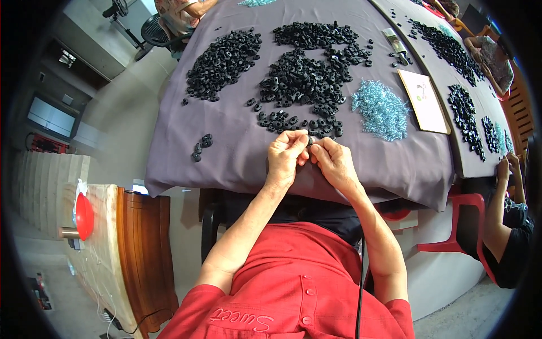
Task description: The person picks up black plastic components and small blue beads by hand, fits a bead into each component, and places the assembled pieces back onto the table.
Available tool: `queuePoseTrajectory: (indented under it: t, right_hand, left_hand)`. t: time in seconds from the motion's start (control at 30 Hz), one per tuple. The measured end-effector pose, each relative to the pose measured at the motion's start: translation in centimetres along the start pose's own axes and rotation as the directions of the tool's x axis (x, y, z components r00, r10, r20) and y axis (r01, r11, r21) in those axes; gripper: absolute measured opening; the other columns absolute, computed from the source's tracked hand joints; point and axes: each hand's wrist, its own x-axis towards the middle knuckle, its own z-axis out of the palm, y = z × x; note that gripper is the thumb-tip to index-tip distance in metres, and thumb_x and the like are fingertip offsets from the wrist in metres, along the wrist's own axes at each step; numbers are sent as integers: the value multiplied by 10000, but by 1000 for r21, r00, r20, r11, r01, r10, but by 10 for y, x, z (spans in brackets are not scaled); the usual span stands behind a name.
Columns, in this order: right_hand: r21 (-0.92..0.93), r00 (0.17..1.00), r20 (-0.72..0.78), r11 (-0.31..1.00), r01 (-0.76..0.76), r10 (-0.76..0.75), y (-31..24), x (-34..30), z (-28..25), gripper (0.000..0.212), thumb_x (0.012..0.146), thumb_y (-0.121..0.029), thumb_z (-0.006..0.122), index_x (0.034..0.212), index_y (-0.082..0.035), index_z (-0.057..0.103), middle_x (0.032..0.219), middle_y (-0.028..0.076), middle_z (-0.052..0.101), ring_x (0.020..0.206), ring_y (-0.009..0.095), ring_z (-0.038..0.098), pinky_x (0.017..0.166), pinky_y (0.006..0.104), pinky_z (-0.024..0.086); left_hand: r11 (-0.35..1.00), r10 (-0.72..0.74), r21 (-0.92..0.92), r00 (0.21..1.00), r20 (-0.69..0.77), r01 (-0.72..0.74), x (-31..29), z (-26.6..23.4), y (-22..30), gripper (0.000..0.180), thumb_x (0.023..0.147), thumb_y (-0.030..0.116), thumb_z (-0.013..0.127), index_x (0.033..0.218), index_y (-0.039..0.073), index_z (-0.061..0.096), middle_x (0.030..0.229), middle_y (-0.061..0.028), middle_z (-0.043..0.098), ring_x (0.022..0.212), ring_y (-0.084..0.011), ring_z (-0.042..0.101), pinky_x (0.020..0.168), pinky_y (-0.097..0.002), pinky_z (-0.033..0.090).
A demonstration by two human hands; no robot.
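Note:
My left hand (284, 155) and my right hand (337, 163) meet at the near edge of the cloth-covered table, fingertips pinched together. Between them sits a small black plastic piece (310, 142), mostly covered by the fingers. Just beyond my hands spreads a large heap of similar black plastic pieces (305, 76). To the right lies a pile of tiny shiny light-blue pieces (381, 110), too fine to make out singly. A few black pieces (201, 148) lie apart, left of my hands.
Another black heap (224, 63) lies at the far left. A pale board (423, 101) and a tube (396, 45) lie at right. People sit around the table, one (499, 214) close on my right near a red chair (451, 226). A wooden cabinet (144, 254) stands at left.

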Motion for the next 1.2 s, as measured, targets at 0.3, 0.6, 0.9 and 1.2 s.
queuePoseTrajectory:
  t: [0.3, 0.6, 0.9, 1.2]
  right_hand:
    - [-78, 994, -51, 991, -105, 101, -7, 2, 1, 167, 902, -123, 526, 833, 5, 608, 613, 9, 558, 513, 44, 461, 451, 214, 374]
    - [28, 993, -112, 999, -36, 38, -2, 1, 11, 186, 892, -108, 543, 753, 4, 595, 613, 15, 588, 545, 48, 514, 479, 213, 403]
    - [181, 991, 68, 975, -125, 114, -9, 0, -4, 138, 868, -136, 607, 899, -3, 586, 694, 15, 618, 515, 33, 490, 424, 201, 407]
    - [148, 1000, 18, 989, 16, -18, -11, 0, -5, 355, 766, -59, 708, 1068, -12, 527, 879, 6, 494, 574, 24, 469, 426, 166, 395]
  left_hand:
    - [885, 296, 385, 955, -32, -262, -9, 11, -7, 77, 858, 83, 622, 905, 24, 609, 668, 3, 596, 498, -44, 522, 439, -184, 407]
    - [961, 217, 195, 971, -97, -195, -7, 14, -8, 83, 877, 90, 598, 894, 11, 581, 643, -25, 582, 500, -71, 542, 437, -206, 450]
    - [991, 106, 90, 994, -18, -104, -3, 3, -2, 178, 859, 107, 625, 996, 23, 551, 702, -25, 589, 488, -52, 493, 419, -180, 383]
    - [997, 18, 78, 999, 48, -21, -4, 5, 9, 280, 846, 89, 627, 1065, 2, 476, 703, -37, 591, 477, -45, 474, 403, -177, 357]
